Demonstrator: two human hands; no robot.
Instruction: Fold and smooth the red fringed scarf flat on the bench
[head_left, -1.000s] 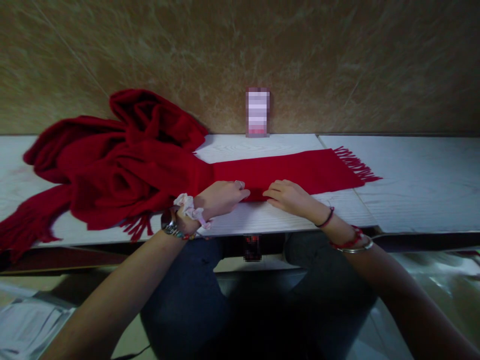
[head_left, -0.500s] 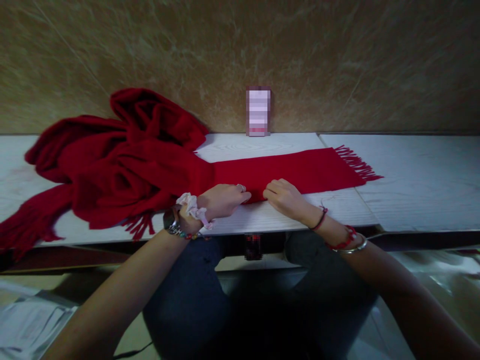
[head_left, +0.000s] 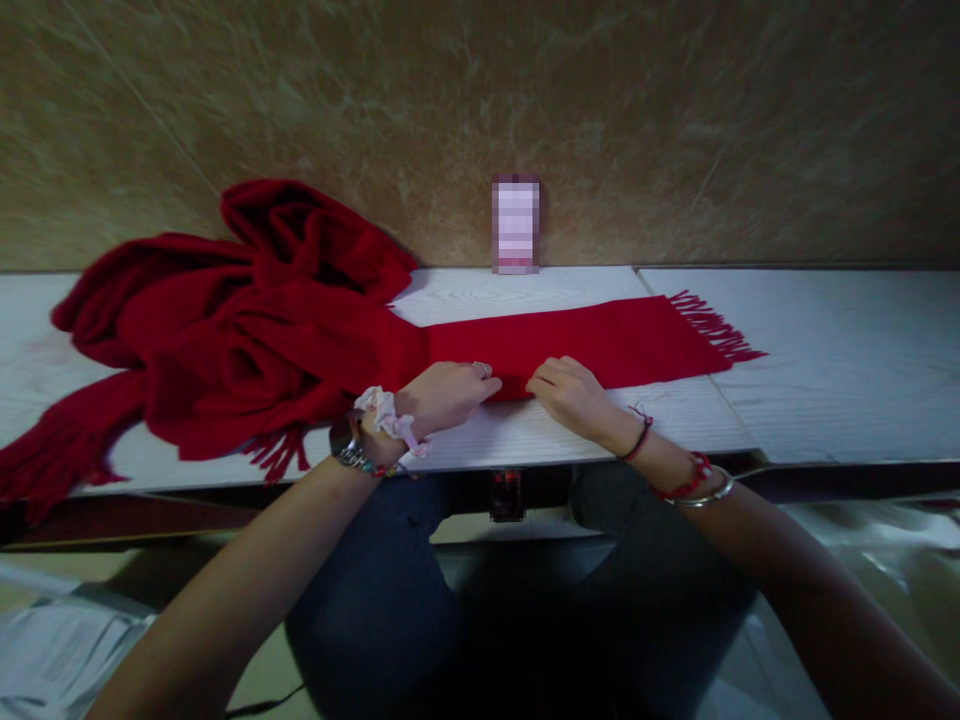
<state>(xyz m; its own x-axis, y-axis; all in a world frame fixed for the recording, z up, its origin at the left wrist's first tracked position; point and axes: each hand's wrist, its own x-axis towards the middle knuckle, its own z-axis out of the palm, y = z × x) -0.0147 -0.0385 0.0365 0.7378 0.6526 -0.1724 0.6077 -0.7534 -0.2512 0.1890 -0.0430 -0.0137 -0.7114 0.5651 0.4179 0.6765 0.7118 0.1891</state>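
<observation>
A red fringed scarf point(head_left: 600, 340) lies in a flat strip across the white tabletop, its tassels spread at the right end. Its left part runs into a heaped bundle of red cloth point(head_left: 247, 330) with more tassels hanging toward the front edge. My left hand point(head_left: 446, 393), wearing a ring, is closed with fingertips pinching the scarf's near edge. A short way to the right, my right hand point(head_left: 568, 395) also pinches that near edge with curled fingers. Between the two hands a stretch of the edge shows. The thumbs are mostly hidden.
A phone-like object point(head_left: 515, 225), blurred out, leans on the brown marbled wall point(head_left: 675, 130) behind the white tabletop point(head_left: 840, 370). Under the front edge sits another blurred dark item point(head_left: 508, 495). Papers or packets point(head_left: 60, 650) are at the lower left.
The scarf's near edge between my hands has shifted slightly away from me. Both hands keep nearly the same place and grip; the heap has not moved.
</observation>
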